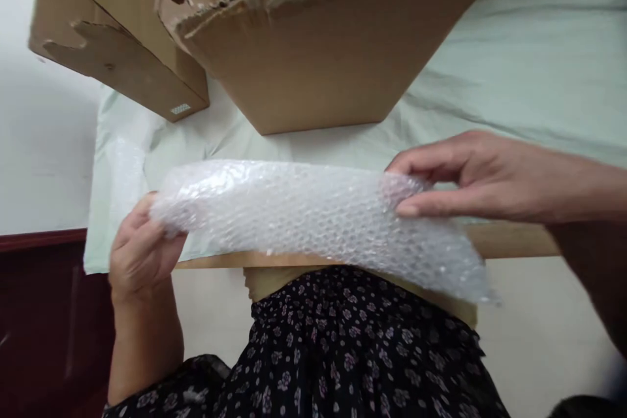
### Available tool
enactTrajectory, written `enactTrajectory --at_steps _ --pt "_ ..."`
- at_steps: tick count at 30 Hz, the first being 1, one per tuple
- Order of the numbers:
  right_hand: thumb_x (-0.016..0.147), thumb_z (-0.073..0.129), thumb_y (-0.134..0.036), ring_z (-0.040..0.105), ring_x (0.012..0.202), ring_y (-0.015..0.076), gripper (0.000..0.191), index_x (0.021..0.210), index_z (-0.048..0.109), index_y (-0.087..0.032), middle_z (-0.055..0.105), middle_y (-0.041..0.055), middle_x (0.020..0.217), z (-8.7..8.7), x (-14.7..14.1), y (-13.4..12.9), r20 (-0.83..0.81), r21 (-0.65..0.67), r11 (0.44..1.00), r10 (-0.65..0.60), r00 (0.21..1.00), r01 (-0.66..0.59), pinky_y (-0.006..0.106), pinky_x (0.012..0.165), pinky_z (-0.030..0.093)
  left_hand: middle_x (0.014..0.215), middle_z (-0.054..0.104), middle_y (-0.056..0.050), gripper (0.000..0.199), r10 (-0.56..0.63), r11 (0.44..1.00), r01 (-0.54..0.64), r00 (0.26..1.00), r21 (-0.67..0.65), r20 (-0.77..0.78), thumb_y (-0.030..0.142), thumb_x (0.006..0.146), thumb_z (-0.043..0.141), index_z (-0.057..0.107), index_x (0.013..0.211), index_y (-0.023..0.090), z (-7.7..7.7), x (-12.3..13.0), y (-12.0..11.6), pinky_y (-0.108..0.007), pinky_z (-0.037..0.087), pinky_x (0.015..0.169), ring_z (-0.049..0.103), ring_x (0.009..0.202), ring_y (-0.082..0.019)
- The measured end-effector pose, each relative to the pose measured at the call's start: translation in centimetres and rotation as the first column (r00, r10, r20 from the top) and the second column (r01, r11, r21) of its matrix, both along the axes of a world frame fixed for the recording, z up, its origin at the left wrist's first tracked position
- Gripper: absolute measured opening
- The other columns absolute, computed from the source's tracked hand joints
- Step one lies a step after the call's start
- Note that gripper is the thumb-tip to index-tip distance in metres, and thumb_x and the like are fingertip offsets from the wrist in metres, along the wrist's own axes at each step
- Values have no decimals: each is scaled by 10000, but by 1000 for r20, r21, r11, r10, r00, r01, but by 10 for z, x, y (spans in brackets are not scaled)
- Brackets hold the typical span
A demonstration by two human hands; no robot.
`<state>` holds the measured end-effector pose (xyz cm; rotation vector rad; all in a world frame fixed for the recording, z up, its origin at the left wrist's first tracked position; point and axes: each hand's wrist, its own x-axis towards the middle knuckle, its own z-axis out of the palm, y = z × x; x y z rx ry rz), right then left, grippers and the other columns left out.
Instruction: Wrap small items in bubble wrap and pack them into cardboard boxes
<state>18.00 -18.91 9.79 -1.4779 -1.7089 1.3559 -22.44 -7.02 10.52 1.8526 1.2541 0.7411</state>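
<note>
A long folded strip of clear bubble wrap point(294, 209) stretches between my two hands, above the front edge of the table. At its left end, my left hand point(142, 248) is closed on the wrap, with some fingers hidden behind it. My right hand point(450, 176) pinches the strip towards its right side, thumb in front and fingers partly behind the plastic. Beyond that grip, the loose right end droops down past the table edge. Whether anything lies inside the folds I cannot tell.
A large open cardboard box point(323, 65) stands just behind the wrap. To its left is a narrower cardboard box point(142, 65). Both rest on a pale green cloth point(529, 78) over a wooden table point(509, 240). Another clear plastic piece point(126, 170) lies at the left.
</note>
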Motion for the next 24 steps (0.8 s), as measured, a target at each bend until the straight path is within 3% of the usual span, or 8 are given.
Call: enactTrajectory --at_steps 2,6,9,12,15,19,22,24 --pt "843 721 -652 600 635 21 464 923 798 -201 720 -77 759 3 19 1 250 -51 975 -197 948 216 236 592 424 774 723 -18 164 21 984 -2 994 -178 108 448 899 714 727 859 289 -15 14 6 -395 597 697 676 715 -221" --pt "908 748 -397 699 882 97 316 1101 792 -151 791 8 985 -10 30 7 633 90 856 -444 634 510 321 805 495 644 707 11 153 108 938 -103 994 -331 -2 317 787 803 671 793 240 -38 41 13 -295 525 578 629 558 -158" --pt "979 720 -302 673 1272 267 222 1167 780 -202 757 95 1300 -28 28 -5 649 320 840 -532 544 439 426 1109 464 588 687 21 138 194 945 -228 968 -234 -159 348 773 789 704 791 241 -37 39 13 -288 465 507 578 493 -154" --pt "1068 583 -361 651 1328 267 210 1123 765 -271 755 80 1317 -42 22 -27 553 490 798 -595 583 350 435 1166 447 701 728 18 114 283 959 -266 917 98 -281 336 812 768 780 902 268 -29 31 6 -359 547 650 635 610 -185" --pt "1065 576 -465 712 1158 222 235 1064 756 -313 788 34 1220 -55 7 -40 498 537 830 -457 737 152 408 1023 512 917 780 -1 156 151 895 27 921 446 -358 283 849 744 787 997 306 -28 37 -3 -471 578 888 718 873 -255" --pt "1064 596 -390 711 1107 231 198 1018 754 -281 790 3 1219 -72 -14 -36 542 623 781 -385 747 -49 404 894 506 1140 779 -49 216 -320 733 508 845 452 -429 250 863 761 757 1075 288 -44 68 -3 -489 575 973 717 1114 -303" --pt "1065 573 -252 729 1064 205 211 975 764 -252 807 -6 1180 -74 -19 -32 549 676 733 -427 719 -81 367 870 518 1085 767 -75 152 -361 688 584 791 431 -494 320 914 734 741 1055 263 -54 85 3 -483 576 898 710 1012 -295" --pt "1079 547 -267 743 1044 202 249 986 778 -248 814 -9 1172 -70 -18 -31 567 654 751 -410 714 -89 360 865 532 1076 758 -82 166 -352 696 590 778 411 -520 374 931 727 729 1060 270 -54 88 5 -492 569 891 696 999 -300"
